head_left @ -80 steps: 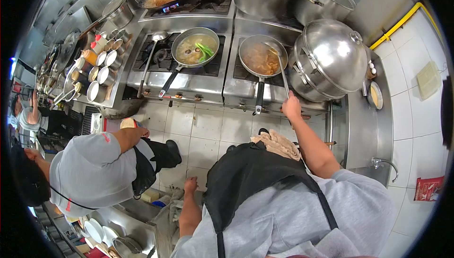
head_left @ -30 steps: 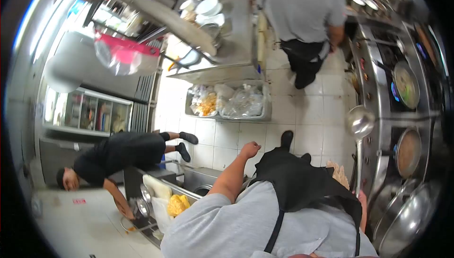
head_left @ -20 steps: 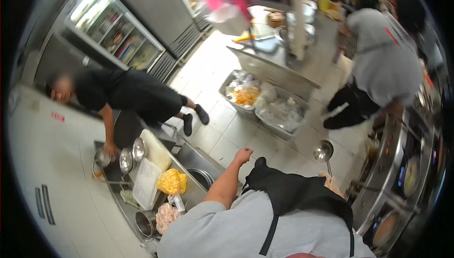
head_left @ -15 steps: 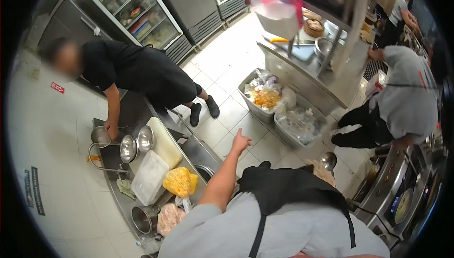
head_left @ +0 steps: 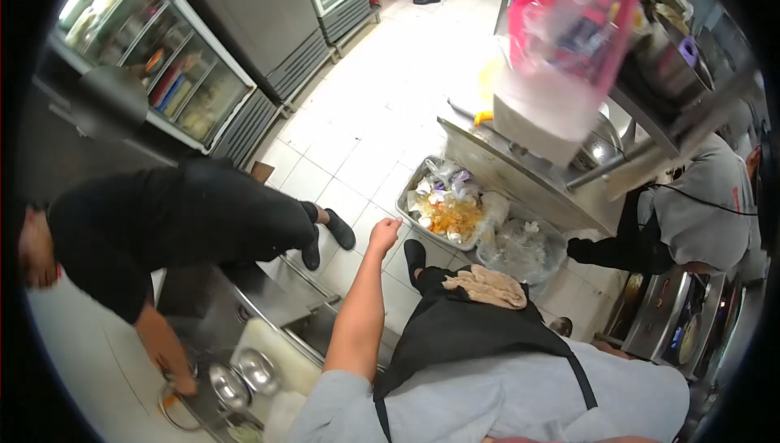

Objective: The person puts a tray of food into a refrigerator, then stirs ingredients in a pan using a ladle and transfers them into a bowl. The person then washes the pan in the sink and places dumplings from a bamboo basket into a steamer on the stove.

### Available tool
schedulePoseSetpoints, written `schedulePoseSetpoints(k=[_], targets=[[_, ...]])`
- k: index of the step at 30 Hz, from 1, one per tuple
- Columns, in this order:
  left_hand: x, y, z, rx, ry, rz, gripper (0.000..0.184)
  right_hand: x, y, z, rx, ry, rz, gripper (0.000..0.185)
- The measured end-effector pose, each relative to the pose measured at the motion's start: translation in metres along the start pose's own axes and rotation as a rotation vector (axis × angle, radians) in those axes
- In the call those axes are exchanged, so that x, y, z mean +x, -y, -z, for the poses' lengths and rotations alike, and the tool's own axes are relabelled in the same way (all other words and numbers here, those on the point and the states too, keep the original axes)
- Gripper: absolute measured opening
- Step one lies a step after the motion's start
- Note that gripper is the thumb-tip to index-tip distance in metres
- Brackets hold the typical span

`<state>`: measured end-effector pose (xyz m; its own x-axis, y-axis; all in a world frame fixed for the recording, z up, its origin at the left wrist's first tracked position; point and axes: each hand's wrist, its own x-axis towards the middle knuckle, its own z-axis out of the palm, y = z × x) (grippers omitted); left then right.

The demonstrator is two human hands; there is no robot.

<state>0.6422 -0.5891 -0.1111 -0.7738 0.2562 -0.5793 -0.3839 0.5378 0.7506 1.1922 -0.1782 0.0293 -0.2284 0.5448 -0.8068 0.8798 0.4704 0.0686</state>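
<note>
Red lettering (head_left: 736,198) is too small to read; the left hand (head_left: 385,236), loosely curled, hangs near a bin (head_left: 428,229), open floor (head_left: 345,162) ahead. The ladle (head_left: 561,327) shows past the apron (head_left: 471,345); the right hand's grip cannot be told.

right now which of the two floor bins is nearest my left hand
The bin showing orange-yellow scraps, just beyond your left hand; the other bin, showing mostly clear plastic, sits farther off.

L hand (head_left: 385,236), loosely curled, hangs nr grey scrap bin (head_left: 439,236), w/ clear plastic bags (head_left: 524,252) further R, co-worker's black clogs (head_left: 340,231) nearby L & s/steel bowls (head_left: 259,371) well apart, lower L.
</note>
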Motion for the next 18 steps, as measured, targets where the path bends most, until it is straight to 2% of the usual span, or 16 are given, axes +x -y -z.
schedulePoseSetpoints(k=[2,3,5,8,10,13,14,18], targets=[[0.055,0.015,0.017,0.223,0.05,0.012,0.045,0.012,0.042,0.009,0.021,0.002,-0.013,0.015],[0.075,0.022,0.026,0.238,0.065,0.061,0.044,0.016,0.063,0.01,0.03,0.006,-0.022,0.015],[0.076,-0.016,0.052,0.175,0.122,0.164,0.044,0.019,0.096,0.008,0.064,0.015,-0.051,0.016],[0.141,-0.019,0.081,0.151,0.088,0.159,0.042,0.008,0.137,0.009,0.106,0.01,-0.103,0.018],[0.188,-0.027,0.094,0.102,0.117,0.232,0.039,-0.009,0.158,0.004,0.129,0.011,-0.141,0.019],[0.252,-0.063,0.093,0.103,0.179,0.214,0.031,-0.04,0.187,-0.005,0.151,0.024,-0.224,0.022],[0.312,-0.023,0.083,0.26,0.212,0.102,0.03,-0.052,0.199,-0.008,0.161,0.031,-0.254,0.022],[0.375,-0.076,0.059,0.17,0.324,0.138,0.035,-0.102,0.248,-0.037,0.177,0.067,-0.379,0.025]])
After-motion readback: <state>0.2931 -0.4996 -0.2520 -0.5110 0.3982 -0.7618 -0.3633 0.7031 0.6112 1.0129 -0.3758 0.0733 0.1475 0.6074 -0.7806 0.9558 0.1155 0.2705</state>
